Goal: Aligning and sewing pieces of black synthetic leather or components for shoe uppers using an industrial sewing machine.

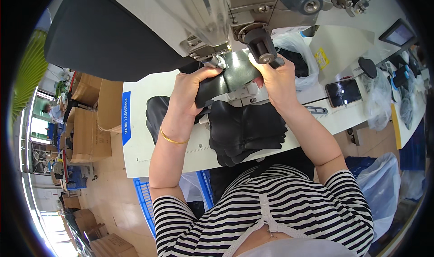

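Both hands grip a black, shiny leather-like piece (230,74) under the head of a sewing machine (212,53). My left hand (190,87) pinches its left end, thumb on top. On the right end, my right hand (276,78) has its thumb pressed on the surface and fingers curled beneath. A seam runs across the piece near its middle. Just nearer to me, a stack of similar black pieces (246,126) lies on the white table (140,144). More black pieces (157,117) sit left of it, partly behind my left forearm.
A phone (343,93) lies on the table at right, near a clear plastic bag (379,108). Behind my right hand stands a plastic-lined bin (312,67) with dark contents. Blue baskets (145,202) are below the table edge. Cardboard boxes (90,135) stand on the floor at left.
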Available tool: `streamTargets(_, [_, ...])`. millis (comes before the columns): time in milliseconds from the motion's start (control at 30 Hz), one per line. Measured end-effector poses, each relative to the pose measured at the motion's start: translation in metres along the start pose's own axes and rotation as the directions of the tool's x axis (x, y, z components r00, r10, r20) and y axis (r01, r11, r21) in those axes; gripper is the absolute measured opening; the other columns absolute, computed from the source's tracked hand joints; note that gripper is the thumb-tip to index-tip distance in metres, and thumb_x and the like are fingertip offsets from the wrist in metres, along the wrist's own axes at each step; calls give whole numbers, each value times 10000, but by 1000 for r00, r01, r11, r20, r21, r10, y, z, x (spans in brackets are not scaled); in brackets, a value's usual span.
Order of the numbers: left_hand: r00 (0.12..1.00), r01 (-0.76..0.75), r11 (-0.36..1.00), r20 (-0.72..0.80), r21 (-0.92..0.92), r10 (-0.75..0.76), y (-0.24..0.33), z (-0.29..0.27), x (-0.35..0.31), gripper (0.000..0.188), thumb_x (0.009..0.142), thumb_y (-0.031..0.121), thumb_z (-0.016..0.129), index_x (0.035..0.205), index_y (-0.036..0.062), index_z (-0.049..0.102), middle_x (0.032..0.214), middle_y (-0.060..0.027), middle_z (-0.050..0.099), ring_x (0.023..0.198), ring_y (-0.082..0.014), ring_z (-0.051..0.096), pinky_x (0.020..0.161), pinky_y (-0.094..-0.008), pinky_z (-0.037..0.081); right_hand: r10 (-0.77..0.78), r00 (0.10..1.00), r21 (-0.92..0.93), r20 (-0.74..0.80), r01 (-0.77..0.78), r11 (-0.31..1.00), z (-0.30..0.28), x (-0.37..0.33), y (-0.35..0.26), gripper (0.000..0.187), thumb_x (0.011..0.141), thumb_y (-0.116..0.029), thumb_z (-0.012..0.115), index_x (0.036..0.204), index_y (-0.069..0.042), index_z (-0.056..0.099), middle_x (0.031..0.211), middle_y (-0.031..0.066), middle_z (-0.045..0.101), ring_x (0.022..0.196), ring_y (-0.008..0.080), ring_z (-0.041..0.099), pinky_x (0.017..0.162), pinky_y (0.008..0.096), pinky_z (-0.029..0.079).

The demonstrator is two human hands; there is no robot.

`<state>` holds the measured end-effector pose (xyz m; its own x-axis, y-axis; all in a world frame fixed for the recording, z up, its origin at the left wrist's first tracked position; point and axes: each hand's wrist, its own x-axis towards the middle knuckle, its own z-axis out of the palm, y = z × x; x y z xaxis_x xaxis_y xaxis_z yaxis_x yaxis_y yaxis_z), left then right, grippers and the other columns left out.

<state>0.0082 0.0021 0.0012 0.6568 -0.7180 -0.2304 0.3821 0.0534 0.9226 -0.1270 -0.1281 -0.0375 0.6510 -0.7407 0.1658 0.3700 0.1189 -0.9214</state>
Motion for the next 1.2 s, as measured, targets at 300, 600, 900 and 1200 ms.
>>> streamTargets(300, [1000,-23,1000,-17,13,23,-1,1,1,98,743,-24,671,828,-71,672,799,-114,656,651,-159,641,559,-256,510,-16,1000,-31,-3,16,999,0,1,1,213,871,-187,638,932,16,657,669,15,608,518,54,541,452,191,407])
streamTargets(600, [999,10,999,-31,41,-9,6,-2,6,92,751,-12,645,812,-75,671,795,-118,659,645,-176,644,549,-274,503,-23,1000,-91,5,23,996,0,5,0,236,872,-215,639,931,13,649,654,9,597,504,54,536,442,191,395])
streamTargets(900, [999,31,999,-36,-42,-33,4,0,-2,162,790,10,635,922,-83,647,864,-128,663,706,-188,657,640,-280,532,-30,999,-80,31,32,996,-2,4,2,251,872,-227,640,938,16,643,680,23,613,513,59,545,447,191,408])
streamTargets(1200, [836,-405,876,-282,262,471,-30,-13,-14,408,899,366,630,670,30,600,615,44,525,519,-35,417,429,-219,327,-10,1000,-15,-8,9,1000,-1,-27,3,251,892,-238,625,909,12,616,702,32,594,491,73,518,448,195,410])
